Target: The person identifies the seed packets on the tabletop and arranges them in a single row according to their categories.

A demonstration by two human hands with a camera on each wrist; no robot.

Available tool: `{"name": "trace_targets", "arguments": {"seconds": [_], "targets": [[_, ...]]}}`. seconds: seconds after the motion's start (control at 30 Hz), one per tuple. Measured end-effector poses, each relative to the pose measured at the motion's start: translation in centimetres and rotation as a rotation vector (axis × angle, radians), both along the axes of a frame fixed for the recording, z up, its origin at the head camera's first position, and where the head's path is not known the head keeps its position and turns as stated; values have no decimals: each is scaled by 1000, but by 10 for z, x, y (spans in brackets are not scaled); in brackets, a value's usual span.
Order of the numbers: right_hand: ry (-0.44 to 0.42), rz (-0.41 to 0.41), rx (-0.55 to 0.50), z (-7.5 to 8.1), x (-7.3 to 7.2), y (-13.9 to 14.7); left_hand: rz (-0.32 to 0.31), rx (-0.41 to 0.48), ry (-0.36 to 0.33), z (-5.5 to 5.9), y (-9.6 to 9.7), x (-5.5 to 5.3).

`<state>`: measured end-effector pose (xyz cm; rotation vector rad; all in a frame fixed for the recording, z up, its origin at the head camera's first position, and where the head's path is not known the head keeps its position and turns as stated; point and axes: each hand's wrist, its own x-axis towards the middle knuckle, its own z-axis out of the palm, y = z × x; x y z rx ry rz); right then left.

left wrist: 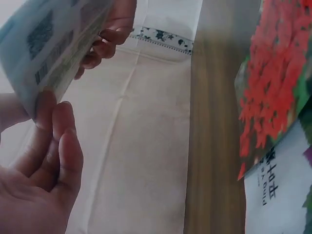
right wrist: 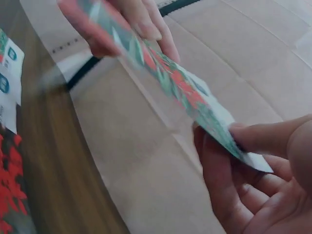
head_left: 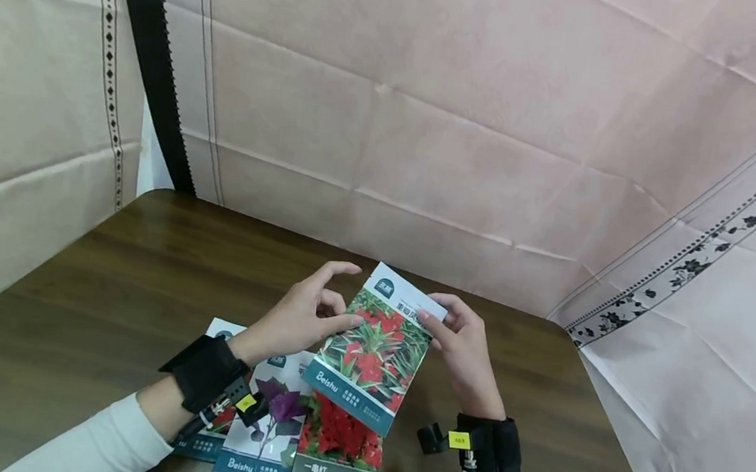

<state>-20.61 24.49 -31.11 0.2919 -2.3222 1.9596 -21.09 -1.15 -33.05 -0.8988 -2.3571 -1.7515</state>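
Note:
A flower seed packet (head_left: 374, 342) with red blooms and green leaves is held tilted above the table. My left hand (head_left: 312, 309) pinches its left edge, thumb on the front, index finger raised off it. My right hand (head_left: 463, 343) pinches its upper right corner, thumb on the front and fingers behind, as the right wrist view shows. A QR code and barcode show on the back of the packet (left wrist: 46, 53) in the left wrist view. Below lie a red-flower packet (head_left: 341, 438), a purple-flower packet (head_left: 262, 445) and another packet (head_left: 200, 447), partly covered by my left wrist.
The brown wooden table (head_left: 105, 301) carries the overlapping packets near its front edge. Pale cloth (head_left: 430, 119) hangs behind the table and at both sides. A black strip (head_left: 155, 62) runs down the cloth at the left. Each wrist wears a black strap with a small camera.

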Motion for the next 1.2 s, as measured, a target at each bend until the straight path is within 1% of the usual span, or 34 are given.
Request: {"name": "trace_targets", "arguments": {"seconds": [0.1, 0.23, 0.37, 0.47, 0.57, 0.67, 0.73, 0.8, 0.9, 1.0, 1.07, 1.2], "targets": [[-12, -20, 30, 2, -1, 9, -35, -14, 5, -2, 3, 2], [-46, -44, 70, 4, -3, 26, -108, -18, -28, -5, 8, 6], [-96, -21, 174, 5, -3, 43, -144, -23, -65, -6, 17, 15], [-140, 18, 263, 4, -3, 55, -164, -42, -61, -8, 25, 24], [-174, 97, 337, 0, -4, 67, -221, -77, -51, -12, 32, 33], [-176, 190, 415, -5, -4, 75, -265, -122, -55, -18, 39, 42], [-175, 236, 464, -10, -5, 78, -271, -140, -74, -22, 43, 46], [-179, 260, 506, -15, -6, 79, -274, -154, -107, -27, 46, 50], [-213, 283, 534, -22, -7, 79, -272, -172, -146, -35, 49, 53], [-260, 310, 544, -29, -8, 78, -284, -183, -191, -42, 52, 55], [-286, 327, 555, -34, -10, 78, -286, -194, -208, -47, 54, 57], [-312, 334, 616, -41, -15, 79, -304, -208, -242, -54, 60, 59]]}}
